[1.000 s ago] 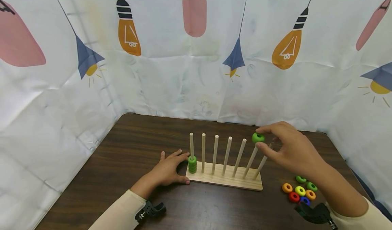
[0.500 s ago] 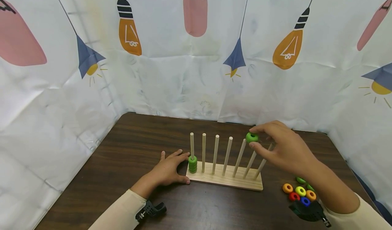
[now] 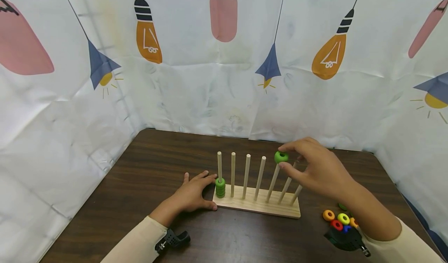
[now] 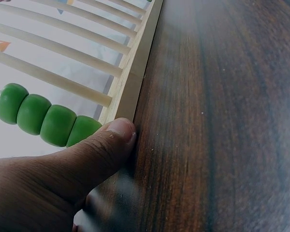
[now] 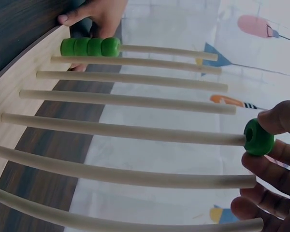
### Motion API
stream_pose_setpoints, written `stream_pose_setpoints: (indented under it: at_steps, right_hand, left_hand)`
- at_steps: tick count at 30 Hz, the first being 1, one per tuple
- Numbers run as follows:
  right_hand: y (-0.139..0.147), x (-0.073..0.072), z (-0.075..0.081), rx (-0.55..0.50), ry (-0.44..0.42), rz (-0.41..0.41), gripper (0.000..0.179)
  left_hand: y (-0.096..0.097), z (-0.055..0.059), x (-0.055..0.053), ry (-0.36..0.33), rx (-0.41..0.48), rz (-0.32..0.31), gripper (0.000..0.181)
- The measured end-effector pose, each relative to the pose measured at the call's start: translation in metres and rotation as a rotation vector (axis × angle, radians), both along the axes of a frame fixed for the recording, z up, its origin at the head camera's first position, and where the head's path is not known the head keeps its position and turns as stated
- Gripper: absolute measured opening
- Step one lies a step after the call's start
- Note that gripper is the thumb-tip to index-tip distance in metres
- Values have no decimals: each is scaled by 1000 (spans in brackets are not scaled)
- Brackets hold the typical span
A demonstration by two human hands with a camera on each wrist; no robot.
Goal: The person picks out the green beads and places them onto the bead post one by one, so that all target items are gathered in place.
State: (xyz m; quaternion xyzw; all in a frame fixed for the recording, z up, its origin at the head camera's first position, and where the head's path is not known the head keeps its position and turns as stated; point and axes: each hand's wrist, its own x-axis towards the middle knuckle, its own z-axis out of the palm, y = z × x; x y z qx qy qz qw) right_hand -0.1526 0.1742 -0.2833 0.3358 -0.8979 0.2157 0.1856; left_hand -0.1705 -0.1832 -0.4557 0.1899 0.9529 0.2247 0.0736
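Note:
My right hand [image 3: 316, 169] pinches a green bead [image 3: 281, 157] between thumb and fingers. In the right wrist view, that bead [image 5: 259, 137] is at the tip of the third peg from the right [image 5: 125, 129], its hole towards the peg; whether the peg has entered the hole I cannot tell. The wooden peg stand [image 3: 257, 204] carries a row of upright pegs. Several green beads [image 3: 220, 188] are stacked on its leftmost peg. My left hand [image 3: 190, 195] holds the stand's left end, with the thumb [image 4: 113, 137] against the front edge and the fingers by the back.
Loose beads lie on the dark wooden table [image 3: 168, 150] right of the stand: orange [image 3: 328, 215], yellow [image 3: 343, 218], red [image 3: 336, 225] and others, partly hidden by the right forearm and its black wrist strap [image 3: 346, 239]. A white printed curtain [image 3: 210, 99] hangs behind the table.
My right hand has moved left with the green bead, from above the second peg from the right to the tip of the third. The left hand and stand stay put.

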Motion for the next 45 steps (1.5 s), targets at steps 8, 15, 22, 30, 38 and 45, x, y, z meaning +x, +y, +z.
stream_pose_setpoints:
  at_steps: [8, 15, 22, 30, 38, 45]
  right_hand:
    - [-4, -5, -3, -14, 24, 30, 32]
    - [-11, -6, -1, -11, -6, 32, 32]
    - [-19, -5, 1, -2, -81, 2, 33]
    - [-27, -8, 0, -18, -75, 34, 33]
    - [-35, -10, 0, -26, -62, 69, 33]
    - [-41, -12, 0, -23, -84, 76, 31]
  left_hand:
    - [0, 0, 0, 1, 6, 1, 88]
    - [0, -1, 0, 3, 4, -1, 86]
    - [-1, -1, 0, 3, 7, -13, 83]
    - [-1, 0, 0, -1, 13, -16, 83]
    - [-1, 0, 0, 2, 17, -19, 82]
    - [-1, -1, -1, 1, 11, -18, 82]
